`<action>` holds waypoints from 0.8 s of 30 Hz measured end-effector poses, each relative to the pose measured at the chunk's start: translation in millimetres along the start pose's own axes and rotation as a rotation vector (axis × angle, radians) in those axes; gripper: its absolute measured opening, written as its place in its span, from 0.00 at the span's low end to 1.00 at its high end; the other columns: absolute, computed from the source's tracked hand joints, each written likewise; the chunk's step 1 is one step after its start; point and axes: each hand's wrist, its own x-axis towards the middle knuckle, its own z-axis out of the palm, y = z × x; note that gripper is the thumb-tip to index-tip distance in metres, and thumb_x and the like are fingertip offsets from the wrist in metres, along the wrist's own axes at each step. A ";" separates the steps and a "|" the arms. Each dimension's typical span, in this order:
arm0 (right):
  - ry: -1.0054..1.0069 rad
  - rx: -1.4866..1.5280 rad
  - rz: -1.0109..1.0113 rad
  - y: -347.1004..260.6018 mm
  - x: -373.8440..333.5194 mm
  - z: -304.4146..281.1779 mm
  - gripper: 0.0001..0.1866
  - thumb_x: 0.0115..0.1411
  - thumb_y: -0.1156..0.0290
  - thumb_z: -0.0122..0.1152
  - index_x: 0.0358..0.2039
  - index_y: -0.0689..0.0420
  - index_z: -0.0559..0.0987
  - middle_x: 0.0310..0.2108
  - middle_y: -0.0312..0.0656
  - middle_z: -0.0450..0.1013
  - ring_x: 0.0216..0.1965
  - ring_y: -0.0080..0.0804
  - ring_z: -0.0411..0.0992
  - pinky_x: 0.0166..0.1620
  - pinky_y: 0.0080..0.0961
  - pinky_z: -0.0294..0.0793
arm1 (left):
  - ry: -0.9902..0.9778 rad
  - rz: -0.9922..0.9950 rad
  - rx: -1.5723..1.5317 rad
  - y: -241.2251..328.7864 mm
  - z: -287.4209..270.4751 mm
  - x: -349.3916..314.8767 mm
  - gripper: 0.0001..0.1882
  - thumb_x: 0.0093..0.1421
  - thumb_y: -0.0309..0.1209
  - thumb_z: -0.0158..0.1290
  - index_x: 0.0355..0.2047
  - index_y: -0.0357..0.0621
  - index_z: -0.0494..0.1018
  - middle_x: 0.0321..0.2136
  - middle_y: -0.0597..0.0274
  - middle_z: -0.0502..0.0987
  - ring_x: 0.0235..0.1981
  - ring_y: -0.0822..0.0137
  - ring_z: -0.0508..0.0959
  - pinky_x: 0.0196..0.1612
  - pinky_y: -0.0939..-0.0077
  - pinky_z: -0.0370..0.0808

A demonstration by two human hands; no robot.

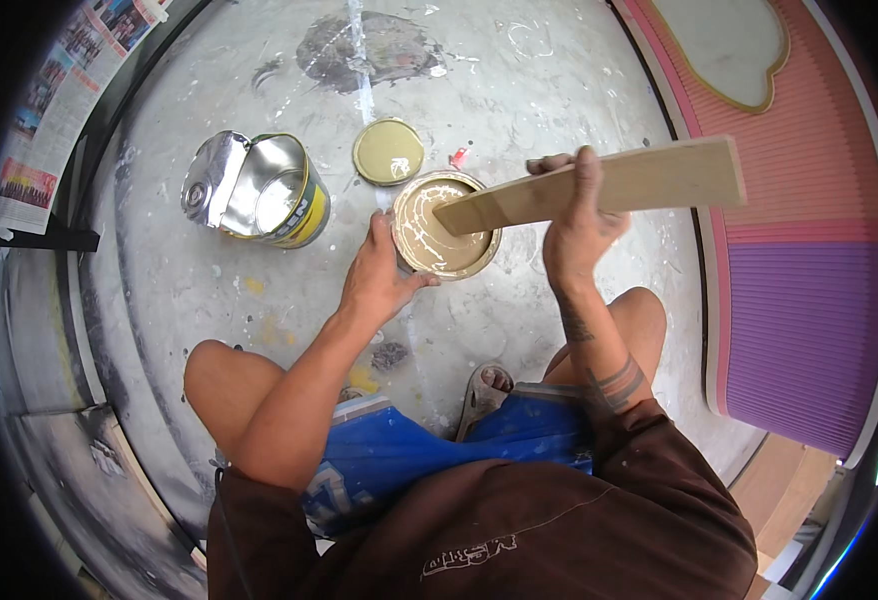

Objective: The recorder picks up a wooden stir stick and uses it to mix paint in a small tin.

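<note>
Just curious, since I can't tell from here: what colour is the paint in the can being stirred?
Beige-tan paint with white streaks swirled in, best seen in the head view.

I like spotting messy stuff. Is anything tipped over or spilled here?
Yes. The empty metal can lies on its side on the floor, its cut lid bent open. Dried paint splatters and a dark stain mark the floor. The paint can being stirred stands upright.

I had only one view: a head-worn fisheye camera that looked steeply down from above the crouched person, close to the paint can between the knees. It faced the concrete floor, whose edges bent toward the dark rim.
</note>
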 end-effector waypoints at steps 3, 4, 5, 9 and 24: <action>-0.015 0.010 0.112 37.1 -1.7 -9.0 0.17 0.66 0.61 0.66 0.35 0.66 0.79 0.29 0.46 0.80 0.31 0.35 0.81 0.36 0.30 0.82 | 0.010 0.015 -0.011 2.4 -0.8 -1.0 0.55 0.45 0.35 0.75 0.64 0.33 0.50 0.59 0.32 0.68 0.61 0.39 0.70 0.62 0.55 0.69; -0.133 -0.181 0.123 50.9 -1.7 -15.3 0.18 0.66 0.60 0.66 0.38 0.67 0.80 0.32 0.47 0.80 0.34 0.35 0.81 0.39 0.29 0.81 | 0.012 0.005 0.004 1.4 -1.5 -1.9 0.55 0.45 0.35 0.75 0.64 0.33 0.50 0.59 0.32 0.67 0.62 0.39 0.70 0.62 0.55 0.69; -0.247 -0.375 0.127 58.4 0.1 -20.1 0.20 0.65 0.59 0.67 0.40 0.67 0.80 0.34 0.47 0.81 0.38 0.34 0.81 0.42 0.28 0.79 | 0.013 0.008 0.002 2.1 -1.8 -1.4 0.55 0.45 0.35 0.75 0.64 0.33 0.50 0.59 0.32 0.67 0.62 0.39 0.70 0.62 0.55 0.69; -0.557 -0.561 0.380 69.5 12.6 -34.4 0.30 0.64 0.50 0.66 0.50 0.68 0.78 0.47 0.54 0.79 0.51 0.41 0.77 0.57 0.36 0.72 | -0.032 -0.020 -0.014 4.6 -3.5 -0.7 0.56 0.45 0.36 0.75 0.65 0.33 0.50 0.60 0.32 0.67 0.62 0.39 0.69 0.63 0.55 0.68; -1.197 -1.308 0.045 -3.8 -17.1 -56.3 0.30 0.62 0.49 0.64 0.59 0.53 0.76 0.37 0.63 0.75 0.43 0.59 0.74 0.48 0.46 0.76 | 0.023 0.020 0.030 2.5 -0.5 -2.9 0.52 0.46 0.35 0.75 0.62 0.34 0.51 0.57 0.32 0.68 0.59 0.39 0.71 0.60 0.55 0.70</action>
